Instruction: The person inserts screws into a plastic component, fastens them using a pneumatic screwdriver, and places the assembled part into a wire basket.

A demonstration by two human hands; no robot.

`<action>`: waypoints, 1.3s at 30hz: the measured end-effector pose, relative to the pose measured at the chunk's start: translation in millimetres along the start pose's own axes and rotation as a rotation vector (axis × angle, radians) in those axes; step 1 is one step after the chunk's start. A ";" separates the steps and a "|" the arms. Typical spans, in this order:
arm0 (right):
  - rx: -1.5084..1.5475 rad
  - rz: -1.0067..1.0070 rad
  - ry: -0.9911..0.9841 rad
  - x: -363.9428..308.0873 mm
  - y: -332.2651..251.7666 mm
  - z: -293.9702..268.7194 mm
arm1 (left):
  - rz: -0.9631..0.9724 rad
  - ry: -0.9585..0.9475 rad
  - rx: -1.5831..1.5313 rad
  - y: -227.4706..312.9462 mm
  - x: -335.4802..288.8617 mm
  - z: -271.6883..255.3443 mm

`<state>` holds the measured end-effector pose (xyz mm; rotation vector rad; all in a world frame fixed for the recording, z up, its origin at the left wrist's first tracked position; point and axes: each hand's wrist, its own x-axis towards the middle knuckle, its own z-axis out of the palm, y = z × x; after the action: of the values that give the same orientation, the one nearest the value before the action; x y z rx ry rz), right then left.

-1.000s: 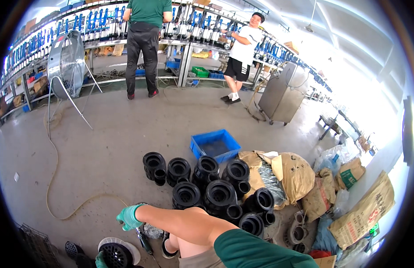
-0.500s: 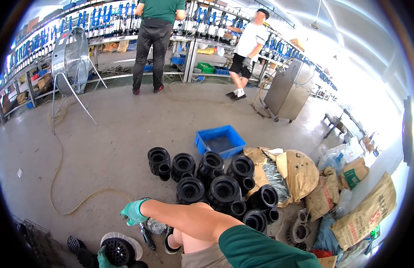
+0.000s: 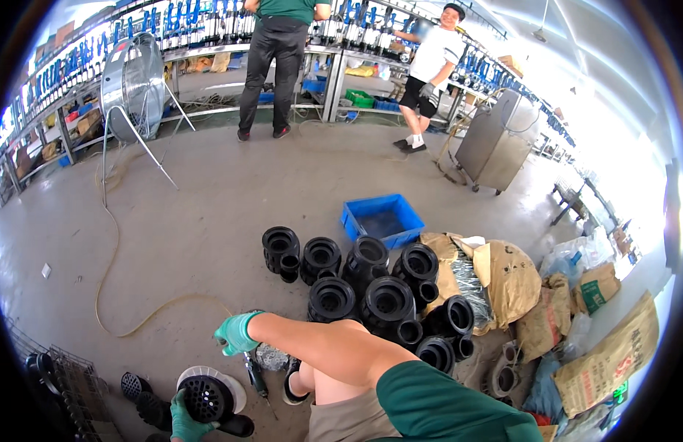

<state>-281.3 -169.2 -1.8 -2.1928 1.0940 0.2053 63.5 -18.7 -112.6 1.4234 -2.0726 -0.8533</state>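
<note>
My left hand point(image 3: 188, 421), in a green glove, grips the rim of a round black part with a perforated face point(image 3: 206, 398). A white ring-shaped piece point(image 3: 238, 393) shows around and behind that part, and a short black pipe end point(image 3: 238, 425) sticks out beside it. My right hand point(image 3: 238, 333), also gloved, hangs in front of my knee with its fingers curled; what they hold, if anything, is hidden. Just below its wrist is a slim powered screwdriver point(image 3: 256, 376), pointing down. A grey speckled round thing point(image 3: 272, 358) lies beside it.
Several black pipe fittings point(image 3: 332, 298) stand ahead of my knees, with a blue bin point(image 3: 383, 221) behind. Torn sacks point(image 3: 514, 274) lie right; a wire basket point(image 3: 72, 390) stands left. A hose point(image 3: 99, 287) crosses the floor. Two people stand at the far racks, near a fan point(image 3: 133, 88).
The whole view has shifted, so everything appears further right and higher. More of my left hand and the perforated part shows. My right hand stays curled above the screwdriver.
</note>
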 end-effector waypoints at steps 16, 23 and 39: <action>-0.034 0.070 -0.141 -29.7 -34.1 -28.3 | -0.460 -0.054 -0.485 -34.0 -5.1 18.1; -0.151 0.040 -0.004 -8.9 -7.2 3.4 | -0.844 0.054 -1.198 -16.2 7.2 16.4; -0.155 0.031 -0.145 -23.6 -19.8 -16.1 | -0.211 -0.045 -0.304 -79.0 -6.4 28.7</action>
<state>-283.8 -155.4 30.0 -2.2576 1.0623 0.4704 96.3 -27.2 -189.7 1.4789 -1.7504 -1.2369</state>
